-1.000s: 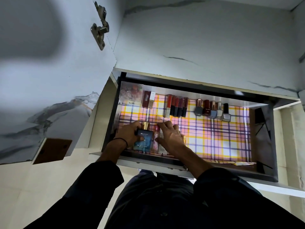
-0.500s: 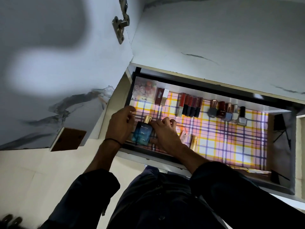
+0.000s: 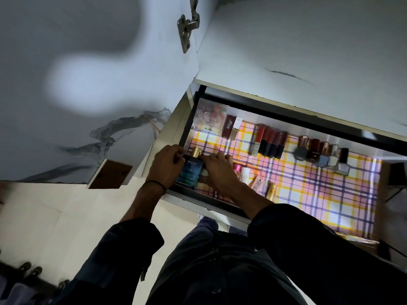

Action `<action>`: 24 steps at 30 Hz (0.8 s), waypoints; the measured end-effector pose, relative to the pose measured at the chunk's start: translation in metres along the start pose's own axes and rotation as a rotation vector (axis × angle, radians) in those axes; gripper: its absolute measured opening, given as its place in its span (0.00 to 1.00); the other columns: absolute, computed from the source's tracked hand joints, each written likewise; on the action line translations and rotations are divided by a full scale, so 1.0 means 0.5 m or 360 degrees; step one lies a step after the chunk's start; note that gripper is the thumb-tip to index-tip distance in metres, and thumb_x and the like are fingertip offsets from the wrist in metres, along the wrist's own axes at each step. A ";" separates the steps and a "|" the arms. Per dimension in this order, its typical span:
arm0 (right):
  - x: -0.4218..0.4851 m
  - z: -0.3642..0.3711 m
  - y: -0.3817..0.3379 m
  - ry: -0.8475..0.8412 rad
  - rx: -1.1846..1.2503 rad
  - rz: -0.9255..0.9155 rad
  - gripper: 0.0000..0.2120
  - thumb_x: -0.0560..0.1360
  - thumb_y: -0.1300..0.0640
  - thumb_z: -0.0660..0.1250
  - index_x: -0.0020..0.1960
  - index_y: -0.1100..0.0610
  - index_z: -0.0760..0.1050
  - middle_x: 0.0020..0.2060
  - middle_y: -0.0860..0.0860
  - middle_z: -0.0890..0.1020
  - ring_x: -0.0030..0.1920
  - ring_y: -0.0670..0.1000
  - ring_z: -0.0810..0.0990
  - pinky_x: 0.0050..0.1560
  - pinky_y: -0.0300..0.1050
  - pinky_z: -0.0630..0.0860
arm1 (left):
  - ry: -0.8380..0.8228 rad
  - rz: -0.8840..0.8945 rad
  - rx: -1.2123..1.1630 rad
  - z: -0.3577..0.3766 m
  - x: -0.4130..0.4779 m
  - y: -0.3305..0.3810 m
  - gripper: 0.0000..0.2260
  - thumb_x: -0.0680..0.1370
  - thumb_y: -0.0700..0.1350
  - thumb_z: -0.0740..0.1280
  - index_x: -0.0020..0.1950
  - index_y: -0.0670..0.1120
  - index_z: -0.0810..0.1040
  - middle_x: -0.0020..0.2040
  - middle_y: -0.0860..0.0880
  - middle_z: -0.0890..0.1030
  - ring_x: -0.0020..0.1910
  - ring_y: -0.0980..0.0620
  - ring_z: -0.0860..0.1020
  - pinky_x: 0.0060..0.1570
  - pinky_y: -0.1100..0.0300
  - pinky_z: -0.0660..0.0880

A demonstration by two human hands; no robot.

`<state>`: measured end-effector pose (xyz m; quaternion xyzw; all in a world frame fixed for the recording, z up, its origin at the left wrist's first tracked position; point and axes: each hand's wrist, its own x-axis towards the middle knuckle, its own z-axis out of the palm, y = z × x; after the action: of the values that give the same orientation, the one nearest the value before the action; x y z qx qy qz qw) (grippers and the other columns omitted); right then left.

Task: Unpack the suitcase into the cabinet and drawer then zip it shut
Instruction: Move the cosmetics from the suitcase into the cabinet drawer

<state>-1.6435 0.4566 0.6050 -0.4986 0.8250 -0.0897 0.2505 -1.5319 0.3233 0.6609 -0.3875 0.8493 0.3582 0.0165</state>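
While both hands [image 3: 168, 166] [image 3: 220, 175] hold the perfume bottle [image 3: 189, 172] at the drawer's [image 3: 186, 130] front-left corner, bare liner [image 3: 319, 194] spreads rightward.

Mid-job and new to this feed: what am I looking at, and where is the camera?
No machine here: a person works with bare hands. The one picture comes from a camera on their head, looking down. Below is an open drawer with a checked liner. Along its back are lipsticks and nail polish bottles; small tubes lie near the front. The left hand grips a blue perfume bottle at the front left corner. The right hand has curled fingers touching its other side; whether they grip it, I cannot tell.
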 end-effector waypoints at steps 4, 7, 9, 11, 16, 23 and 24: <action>-0.023 -0.024 0.023 0.0103 0.0170 0.0099 0.29 0.75 0.52 0.71 0.74 0.55 0.68 0.67 0.54 0.76 0.68 0.58 0.68 0.68 0.56 0.61 | -0.0029 0.0087 0.0063 0.004 -0.004 0.004 0.11 0.79 0.39 0.66 0.61 0.41 0.77 0.56 0.42 0.78 0.55 0.45 0.77 0.57 0.53 0.75; -0.061 -0.051 0.070 0.0168 0.0251 0.0303 0.27 0.77 0.56 0.68 0.75 0.53 0.66 0.70 0.53 0.73 0.69 0.56 0.66 0.68 0.55 0.60 | -0.0119 0.0215 0.0050 0.016 -0.005 0.014 0.11 0.79 0.38 0.65 0.62 0.42 0.78 0.57 0.43 0.79 0.55 0.46 0.78 0.57 0.57 0.73; -0.094 -0.063 0.110 0.0203 0.0271 0.0435 0.24 0.78 0.56 0.66 0.73 0.52 0.68 0.69 0.52 0.73 0.68 0.56 0.66 0.67 0.54 0.60 | -0.0189 0.0284 0.0075 0.032 0.002 0.025 0.12 0.79 0.38 0.66 0.62 0.42 0.78 0.57 0.43 0.79 0.54 0.47 0.78 0.58 0.56 0.74; -0.126 -0.068 0.146 0.0246 0.0284 0.0536 0.22 0.78 0.57 0.68 0.71 0.54 0.70 0.67 0.54 0.75 0.67 0.58 0.67 0.65 0.53 0.63 | -0.0300 0.0334 0.0118 0.055 0.015 0.038 0.11 0.78 0.39 0.66 0.60 0.42 0.79 0.54 0.44 0.80 0.52 0.47 0.78 0.58 0.57 0.74; -0.175 -0.064 0.180 0.0109 0.0342 0.0723 0.22 0.77 0.56 0.69 0.69 0.55 0.72 0.64 0.56 0.74 0.63 0.59 0.69 0.61 0.52 0.68 | -0.0697 0.0435 0.0260 0.114 0.028 0.103 0.07 0.79 0.41 0.64 0.55 0.43 0.78 0.48 0.44 0.80 0.48 0.46 0.79 0.52 0.52 0.77; -0.209 -0.050 0.174 0.0224 0.0386 0.0875 0.18 0.77 0.53 0.67 0.66 0.55 0.73 0.61 0.55 0.76 0.62 0.59 0.70 0.61 0.54 0.67 | -0.0775 0.0208 0.0400 0.207 0.015 0.162 0.13 0.78 0.49 0.69 0.56 0.42 0.72 0.50 0.46 0.79 0.49 0.47 0.78 0.48 0.54 0.76; -0.211 -0.053 0.177 0.0270 0.0399 0.0886 0.18 0.77 0.53 0.67 0.66 0.55 0.73 0.60 0.55 0.76 0.61 0.59 0.70 0.61 0.54 0.66 | -0.0760 0.0162 0.0393 0.218 0.013 0.168 0.15 0.78 0.48 0.69 0.59 0.41 0.71 0.52 0.45 0.79 0.52 0.46 0.78 0.51 0.54 0.76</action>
<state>-1.6857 0.5885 0.6269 -0.2096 0.9303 -0.1598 0.2552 -1.6197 0.4240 0.6282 -0.2439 0.8769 0.3335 0.2455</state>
